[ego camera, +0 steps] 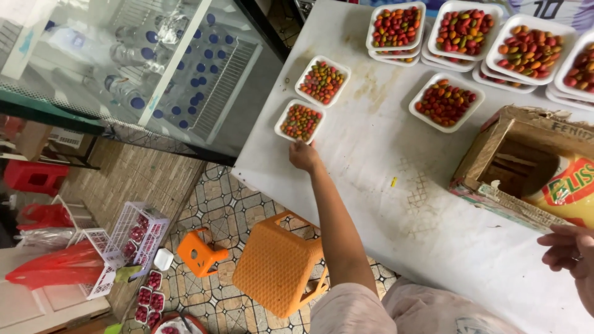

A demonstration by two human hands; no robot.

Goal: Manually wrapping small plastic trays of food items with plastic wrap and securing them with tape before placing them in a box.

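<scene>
Far left, on the tiled floor: two red plastic bags (59, 265), white wire baskets (139, 230) holding dark red fruit, and a few small trays of the same fruit beside them. One glass-fronted cooler (154, 62) stands behind, stocked with blue-capped bottles. Two orange plastic stools: a small one (198, 252) and a larger one (278, 265), the larger tucked against the table edge.

White table (383, 204), stained. Near its left corner sit two small white foam trays, each filled with small oval fruits, red, orange and green. The nearer tray (301, 121) is roughly rectangular, long axis running away from the person and tipped slightly to the right; it lies just beside the table's left edge. The second small tray (322, 81) sits just beyond it, close but apart.

Left hand (304, 156), arm stretched out, fingers resting at the near edge of the nearer tray; whether they are clamped on the rim or only touching it, I cannot tell.

Further right: one single tray (447, 102) alone, and behind it four stacks of filled trays (464, 31) along the table's far side, the rightmost cut off by the frame.

One torn cardboard box (507, 161) lies open on its side, a yellow printed bag (572, 188) within it.

Right hand (572, 253) at the right edge of view, fingers loosely curled, holding nothing, just below the box's near flap.
</scene>
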